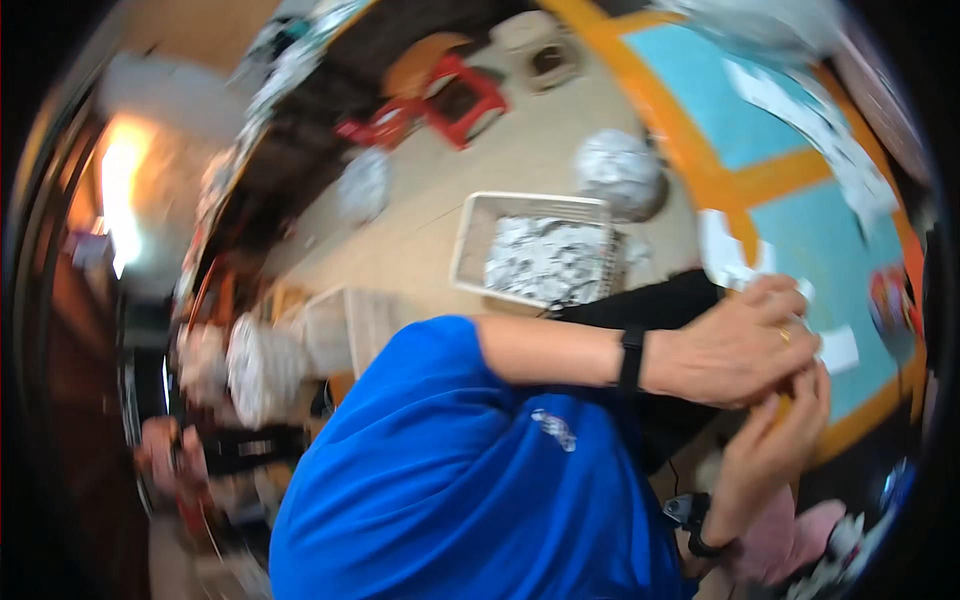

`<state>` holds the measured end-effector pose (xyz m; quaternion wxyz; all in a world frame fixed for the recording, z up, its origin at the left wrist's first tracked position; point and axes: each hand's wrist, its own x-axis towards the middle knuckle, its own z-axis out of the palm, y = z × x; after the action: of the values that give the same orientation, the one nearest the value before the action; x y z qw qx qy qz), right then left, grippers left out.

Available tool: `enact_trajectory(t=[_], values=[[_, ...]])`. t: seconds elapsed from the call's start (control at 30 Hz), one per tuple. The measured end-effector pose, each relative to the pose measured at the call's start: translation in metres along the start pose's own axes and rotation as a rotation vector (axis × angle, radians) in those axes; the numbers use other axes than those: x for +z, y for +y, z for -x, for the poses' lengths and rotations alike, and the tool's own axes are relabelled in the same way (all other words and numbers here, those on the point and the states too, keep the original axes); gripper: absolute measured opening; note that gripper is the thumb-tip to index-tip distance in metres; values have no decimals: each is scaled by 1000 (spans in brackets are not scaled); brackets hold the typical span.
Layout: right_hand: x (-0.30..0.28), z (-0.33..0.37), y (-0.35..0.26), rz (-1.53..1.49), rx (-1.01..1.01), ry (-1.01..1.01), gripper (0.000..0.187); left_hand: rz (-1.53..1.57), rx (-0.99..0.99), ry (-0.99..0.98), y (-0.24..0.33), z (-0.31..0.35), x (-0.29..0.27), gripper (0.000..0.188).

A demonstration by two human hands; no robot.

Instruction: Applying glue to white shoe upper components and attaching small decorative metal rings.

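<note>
My left hand (735, 345), with a black band at the wrist and a ring, is closed above the near edge of a light blue table with orange-yellow strips (715, 150). My right hand (775, 440) meets it from below, fingers bent and pressed together against the left fingertips. Whatever they pinch is small and mostly hidden by the fingers. A flat white piece (840, 350) shows just beyond the fingertips; whether it is held or lies on the table I cannot tell. Another white cut-out piece (725, 250) lies at the table edge beside my left hand.
A white basket (470, 240) full of small white pieces stands on the floor beside the table. Near it sit a stuffed whitish bag (615, 170), a red stool (465, 100) and a beige stool (540, 55). White strips (850, 170) lie across the table's far side.
</note>
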<state>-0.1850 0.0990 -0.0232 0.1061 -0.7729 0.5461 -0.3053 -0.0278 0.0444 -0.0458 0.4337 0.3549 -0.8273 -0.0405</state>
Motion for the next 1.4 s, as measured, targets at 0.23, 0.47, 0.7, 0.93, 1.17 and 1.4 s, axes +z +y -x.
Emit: enact_trajectory(t=[0.23,0.47,0.7,0.93,1.17,1.4], values=[[5,8,4,52,-75,-32,40,-187,-20,87,11,11,3,23],[10,0,-7,35,-48,-11,38,-186,-56,96,10,5,-6,27],[7,2,8,135,-69,15,36,-91,27,-30,-3,-2,-17,52],[6,9,23,185,-123,-26,44,18,54,33,-7,14,-14,59],[8,0,-1,366,-130,38,43,-94,83,53,-8,13,-18,48],[12,-10,-27,394,-60,68,48,-69,57,-90,-11,5,-17,55]])
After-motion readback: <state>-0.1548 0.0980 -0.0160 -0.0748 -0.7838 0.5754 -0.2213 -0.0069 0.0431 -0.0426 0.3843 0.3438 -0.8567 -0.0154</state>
